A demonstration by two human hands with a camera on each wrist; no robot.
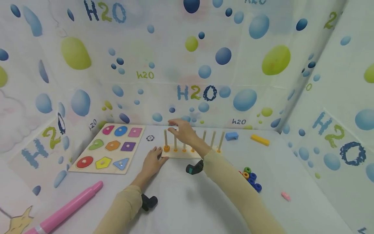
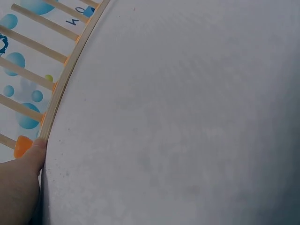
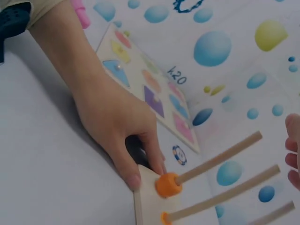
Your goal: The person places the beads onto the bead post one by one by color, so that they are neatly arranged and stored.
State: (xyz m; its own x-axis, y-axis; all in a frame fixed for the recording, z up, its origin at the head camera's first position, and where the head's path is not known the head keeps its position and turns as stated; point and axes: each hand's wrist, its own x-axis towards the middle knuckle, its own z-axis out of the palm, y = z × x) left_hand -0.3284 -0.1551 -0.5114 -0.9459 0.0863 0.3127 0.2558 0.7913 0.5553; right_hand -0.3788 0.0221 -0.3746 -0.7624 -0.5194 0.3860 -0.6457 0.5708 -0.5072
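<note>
A wooden peg board (image 1: 187, 154) with several upright pegs stands on the white table. An orange ring (image 1: 166, 148) sits at the foot of its leftmost peg. My left hand (image 1: 152, 161) lies low on the table and pinches the base's near left corner (image 3: 149, 194) between thumb and index finger, right beside the orange ring (image 3: 168, 184). The left wrist view shows the thumb tip (image 2: 33, 152) against the base edge (image 2: 70, 70). My right hand (image 1: 181, 129) hovers over the tops of the left pegs with relaxed fingers (image 3: 293, 150) and holds nothing that I can see.
A shape puzzle board (image 1: 109, 148) lies left of the pegs, with a small round disc (image 1: 150, 138) between them. Several loose coloured rings (image 1: 251, 178) are piled at the right. A blue block (image 1: 231, 136), yellow bar (image 1: 260, 139), pink piece (image 1: 285, 196) and pink tube (image 1: 67, 208) lie around.
</note>
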